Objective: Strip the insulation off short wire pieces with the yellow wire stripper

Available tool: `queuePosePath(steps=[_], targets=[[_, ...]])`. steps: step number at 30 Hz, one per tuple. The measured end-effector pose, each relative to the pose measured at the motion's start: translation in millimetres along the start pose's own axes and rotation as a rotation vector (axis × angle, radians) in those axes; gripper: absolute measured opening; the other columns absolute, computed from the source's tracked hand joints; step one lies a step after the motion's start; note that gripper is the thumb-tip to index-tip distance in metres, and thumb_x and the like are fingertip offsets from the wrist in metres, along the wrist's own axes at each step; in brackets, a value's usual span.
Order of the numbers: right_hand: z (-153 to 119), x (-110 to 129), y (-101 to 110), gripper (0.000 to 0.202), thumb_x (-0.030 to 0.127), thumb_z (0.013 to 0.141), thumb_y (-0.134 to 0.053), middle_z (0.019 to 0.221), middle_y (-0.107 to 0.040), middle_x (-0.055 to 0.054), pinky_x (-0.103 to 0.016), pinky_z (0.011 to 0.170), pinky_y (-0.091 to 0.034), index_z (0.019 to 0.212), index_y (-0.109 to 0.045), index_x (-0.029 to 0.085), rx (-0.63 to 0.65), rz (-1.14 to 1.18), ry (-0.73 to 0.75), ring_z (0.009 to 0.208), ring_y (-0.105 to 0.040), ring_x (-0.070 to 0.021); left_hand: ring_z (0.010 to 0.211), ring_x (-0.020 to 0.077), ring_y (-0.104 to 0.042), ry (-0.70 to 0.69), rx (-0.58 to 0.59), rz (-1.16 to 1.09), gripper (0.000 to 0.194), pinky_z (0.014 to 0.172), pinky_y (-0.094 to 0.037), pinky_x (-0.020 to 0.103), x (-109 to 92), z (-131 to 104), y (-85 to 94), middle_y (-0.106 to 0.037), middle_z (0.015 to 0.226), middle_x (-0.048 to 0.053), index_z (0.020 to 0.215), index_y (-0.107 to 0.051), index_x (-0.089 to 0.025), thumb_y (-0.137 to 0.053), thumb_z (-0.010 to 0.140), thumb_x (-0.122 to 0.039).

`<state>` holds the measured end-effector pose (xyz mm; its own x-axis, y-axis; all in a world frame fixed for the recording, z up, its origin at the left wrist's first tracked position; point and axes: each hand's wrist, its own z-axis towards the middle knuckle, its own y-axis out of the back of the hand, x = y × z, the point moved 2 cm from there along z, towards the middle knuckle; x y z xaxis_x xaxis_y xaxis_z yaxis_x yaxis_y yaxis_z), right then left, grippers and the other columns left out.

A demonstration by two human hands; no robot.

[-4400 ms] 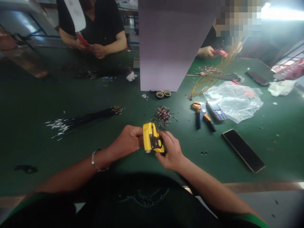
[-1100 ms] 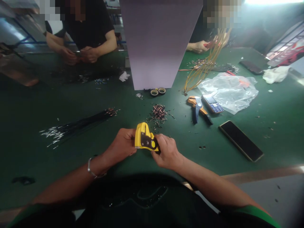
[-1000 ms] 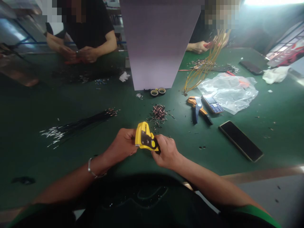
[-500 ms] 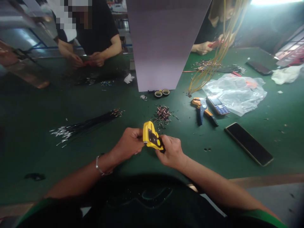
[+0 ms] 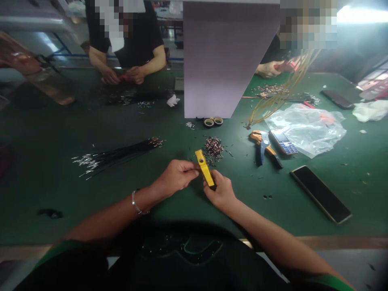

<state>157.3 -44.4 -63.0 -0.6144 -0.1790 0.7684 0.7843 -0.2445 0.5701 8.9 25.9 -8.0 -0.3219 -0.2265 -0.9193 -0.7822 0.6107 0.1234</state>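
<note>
My right hand [image 5: 220,189] is wrapped round the dark handle of a yellow tool [image 5: 205,167], which is tilted with its narrow side up. Close to the tool's left side, my left hand [image 5: 178,176] has thumb and fingers pinched together; what they hold is too small to make out. Just beyond the tool lies a pile of small copper-coloured and black pieces [image 5: 214,147]. A bundle of black wires [image 5: 121,154] with pale left ends and coppery right ends rests on the green table [image 5: 121,218] to the left.
A grey-white panel [image 5: 224,60] rises beyond two tape rolls [image 5: 209,122]. To the right are an orange-blue tool [image 5: 262,147], a keypad phone [image 5: 283,142], a large phone [image 5: 320,194], a plastic bag [image 5: 315,127] and hanging yellow wires [image 5: 281,95]. Two people work across the table.
The yellow tool has turned from its broad face to its narrow side. My left hand has shifted against the tool, its fingers now stretched toward it. The whole view has shifted slightly.
</note>
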Motion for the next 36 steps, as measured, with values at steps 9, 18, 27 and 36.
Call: queuePosePath(steps=[9,18,27,36], targets=[[7.8,-4.6,1.6,0.013,0.025,0.069,-0.057,0.045,-0.05,0.008,-0.023,0.039,-0.038,0.079,-0.052,0.018,0.08,0.519,-0.44,0.033,-0.047,-0.0103,0.035,0.0045,-0.04,-0.047,-0.051,-0.118,0.008,0.039,-0.027,0.02,3.1,8.5,10.2,-0.05,0.041,-0.004,0.074,-0.066,-0.011,-0.059,0.074,-0.015],[13.2,-9.3,5.5,0.021,0.021,0.067,-0.061,0.064,-0.061,0.002,-0.03,0.056,-0.045,0.087,-0.056,0.016,0.157,0.816,-0.381,0.049,-0.057,-0.0141,0.038,0.0053,-0.045,-0.124,-0.049,-0.208,0.011,0.042,-0.031,0.021,-2.4,9.3,23.1,-0.055,0.045,-0.002,0.075,-0.067,-0.011,-0.063,0.073,-0.02],[13.8,-5.9,13.3,0.038,0.026,0.065,-0.07,0.08,-0.067,-0.005,-0.036,0.067,-0.05,0.1,-0.061,0.014,0.408,0.937,-0.347,0.069,-0.065,-0.0213,0.05,0.0081,-0.055,-0.199,-0.085,-0.124,0.012,0.053,-0.047,0.024,-13.5,9.9,45.6,-0.067,0.067,0.004,0.078,-0.07,-0.01,-0.066,0.071,-0.019],[9.7,-2.3,8.5,0.046,0.029,0.062,-0.076,0.081,-0.07,-0.007,-0.038,0.068,-0.051,0.104,-0.062,0.014,0.586,1.123,-0.329,0.069,-0.066,-0.0217,0.059,0.0092,-0.06,-0.329,0.003,0.128,0.013,0.064,-0.048,0.023,-20.9,5.6,53.8,-0.07,0.072,0.005,0.078,-0.072,-0.013,-0.061,0.077,-0.021]])
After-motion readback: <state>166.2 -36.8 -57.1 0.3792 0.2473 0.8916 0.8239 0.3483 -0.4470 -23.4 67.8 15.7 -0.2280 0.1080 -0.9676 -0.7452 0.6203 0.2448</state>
